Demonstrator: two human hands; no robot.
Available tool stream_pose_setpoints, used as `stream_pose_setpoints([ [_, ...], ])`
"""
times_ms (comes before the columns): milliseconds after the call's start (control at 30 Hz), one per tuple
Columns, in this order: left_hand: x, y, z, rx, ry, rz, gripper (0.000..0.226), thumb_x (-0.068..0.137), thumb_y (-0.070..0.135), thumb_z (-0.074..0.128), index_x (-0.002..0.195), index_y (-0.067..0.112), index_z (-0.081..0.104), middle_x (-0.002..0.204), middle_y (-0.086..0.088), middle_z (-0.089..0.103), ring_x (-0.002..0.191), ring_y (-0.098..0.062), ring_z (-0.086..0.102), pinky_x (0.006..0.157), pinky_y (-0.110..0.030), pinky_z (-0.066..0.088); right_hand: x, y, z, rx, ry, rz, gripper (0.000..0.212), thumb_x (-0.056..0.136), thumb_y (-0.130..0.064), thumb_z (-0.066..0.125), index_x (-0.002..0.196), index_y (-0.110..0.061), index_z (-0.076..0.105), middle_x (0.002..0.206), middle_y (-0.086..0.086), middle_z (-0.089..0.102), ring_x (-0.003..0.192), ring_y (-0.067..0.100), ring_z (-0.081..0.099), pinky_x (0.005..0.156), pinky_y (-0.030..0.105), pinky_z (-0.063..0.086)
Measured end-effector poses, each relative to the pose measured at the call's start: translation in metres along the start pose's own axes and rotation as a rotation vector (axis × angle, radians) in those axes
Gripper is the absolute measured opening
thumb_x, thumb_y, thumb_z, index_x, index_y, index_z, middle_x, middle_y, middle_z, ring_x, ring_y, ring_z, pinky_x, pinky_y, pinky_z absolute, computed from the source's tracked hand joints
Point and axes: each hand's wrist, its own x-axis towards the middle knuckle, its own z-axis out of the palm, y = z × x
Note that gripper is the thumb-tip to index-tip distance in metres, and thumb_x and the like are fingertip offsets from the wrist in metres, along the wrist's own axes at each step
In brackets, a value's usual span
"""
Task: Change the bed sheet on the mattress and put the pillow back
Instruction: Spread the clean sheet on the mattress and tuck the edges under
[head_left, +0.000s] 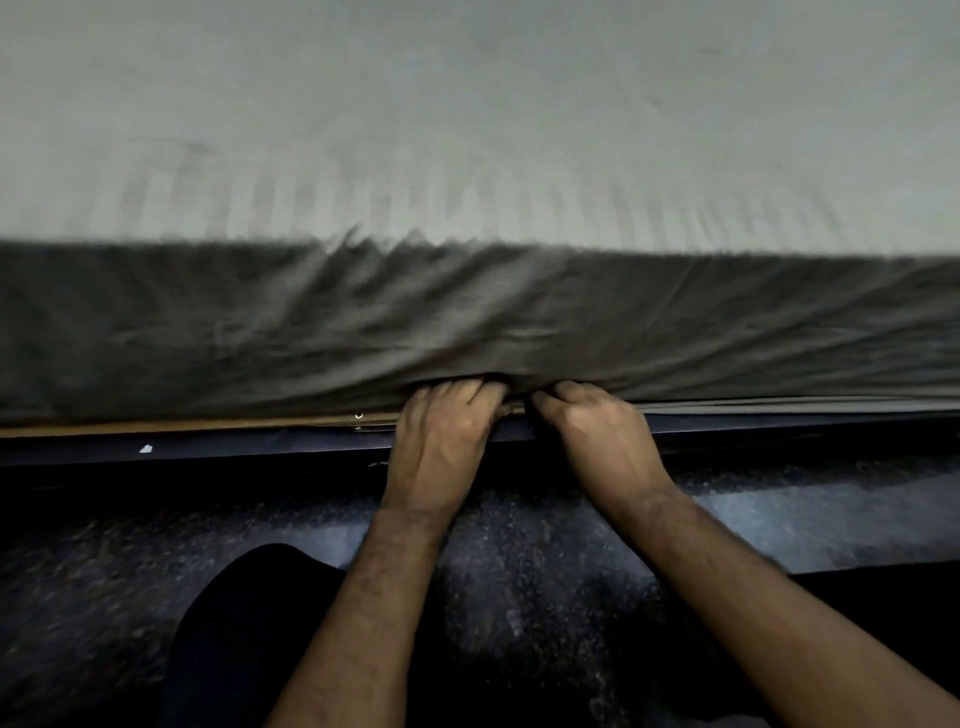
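At mattress bottom edge, 6 o'clock | sheet (467, 322) hem gripped by left hand (441, 441) | also clamped by right hand (597, 441), touching.

Dark speckled floor (130, 597) below a dark bed frame (208, 449), dim light.

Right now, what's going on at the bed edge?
A person is crouched beside the bed, working a grey bed sheet under the mattress. The left hand and right hand sit close together at the bottom edge of the mattress side, fingers curled into the bunched fabric and pushing it in above the bed frame. The sheet already covers the top and side, with wrinkles fanning out from the hands. No pillow is in view. The picture is motion-blurred.
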Motion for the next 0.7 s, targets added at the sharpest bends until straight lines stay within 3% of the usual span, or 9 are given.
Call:
stream_pose_setpoints([
  [100, 0.004, -0.005, -0.002, -0.011, -0.033, 0.068, 0.019, 0.081, 0.017, 0.074, 0.099, 0.022, 0.071, 0.084, 0.0, 0.063, 0.077, -0.025, 0.062, 0.068, -0.039, 0.045, 0.006, -0.004, -0.014, -0.098, -0.045, -0.027, 0.017, 0.07, -0.014, 0.079, 0.084, -0.017, 0.069, 0.073, 0.003, 0.064, 0.06, 0.027, 0.067, 0.04, 0.031, 0.043],
  [233, 0.007, -0.009, -0.004, -0.018, -0.079, 0.14, 0.017, 0.083, 0.022, 0.055, 0.084, 0.018, 0.072, 0.08, -0.005, 0.06, 0.073, -0.028, 0.062, 0.059, -0.039, 0.044, 0.017, -0.01, -0.023, -0.14, -0.202, -0.112, 0.011, 0.089, -0.011, 0.06, 0.097, -0.01, 0.067, 0.088, 0.011, 0.068, 0.073, 0.035, 0.072, 0.055, 0.042, 0.055],
  [333, 0.009, -0.006, -0.009, 0.019, -0.097, 0.155, 0.021, 0.081, 0.024, 0.051, 0.076, 0.019, 0.071, 0.076, -0.003, 0.058, 0.068, -0.026, 0.061, 0.055, -0.036, 0.043, 0.025, -0.004, -0.027, -0.179, -0.108, -0.281, 0.003, 0.073, -0.008, 0.065, 0.071, -0.01, 0.067, 0.064, 0.008, 0.064, 0.045, 0.029, 0.064, 0.034, 0.033, 0.044],
  [400, 0.009, -0.006, -0.011, 0.027, -0.133, 0.147, 0.021, 0.081, 0.025, 0.05, 0.078, 0.02, 0.07, 0.077, -0.001, 0.058, 0.069, -0.025, 0.062, 0.056, -0.035, 0.044, 0.027, 0.004, -0.026, -0.197, -0.02, -0.363, 0.016, 0.071, -0.012, 0.053, 0.061, -0.013, 0.065, 0.055, 0.005, 0.06, 0.035, 0.025, 0.057, 0.03, 0.025, 0.035],
  [500, 0.008, -0.01, -0.011, 0.033, -0.17, 0.143, 0.015, 0.086, 0.029, 0.055, 0.085, 0.023, 0.068, 0.081, 0.002, 0.057, 0.074, -0.022, 0.062, 0.061, -0.036, 0.046, 0.02, 0.008, -0.019, -0.26, 0.04, -0.385, 0.029, 0.077, -0.015, 0.039, 0.068, -0.018, 0.066, 0.061, 0.001, 0.061, 0.04, 0.021, 0.058, 0.031, 0.023, 0.032],
  [633, 0.001, -0.012, -0.013, -0.042, -0.209, 0.158, 0.037, 0.096, 0.055, 0.046, 0.098, 0.025, 0.069, 0.095, 0.001, 0.059, 0.092, -0.02, 0.056, 0.074, -0.037, 0.046, 0.01, 0.012, -0.026, -0.22, 0.078, -0.423, 0.024, 0.084, -0.019, 0.042, 0.08, -0.02, 0.065, 0.072, -0.001, 0.062, 0.054, 0.018, 0.063, 0.038, 0.028, 0.039],
  [700, -0.002, -0.006, -0.017, -0.075, -0.196, 0.117, 0.032, 0.091, 0.055, 0.056, 0.097, 0.025, 0.066, 0.098, 0.0, 0.057, 0.095, -0.021, 0.051, 0.075, -0.038, 0.041, 0.001, 0.01, -0.031, -0.232, 0.112, -0.461, 0.019, 0.087, -0.022, 0.045, 0.085, -0.022, 0.064, 0.077, -0.002, 0.06, 0.061, 0.018, 0.062, 0.046, 0.032, 0.041],
])
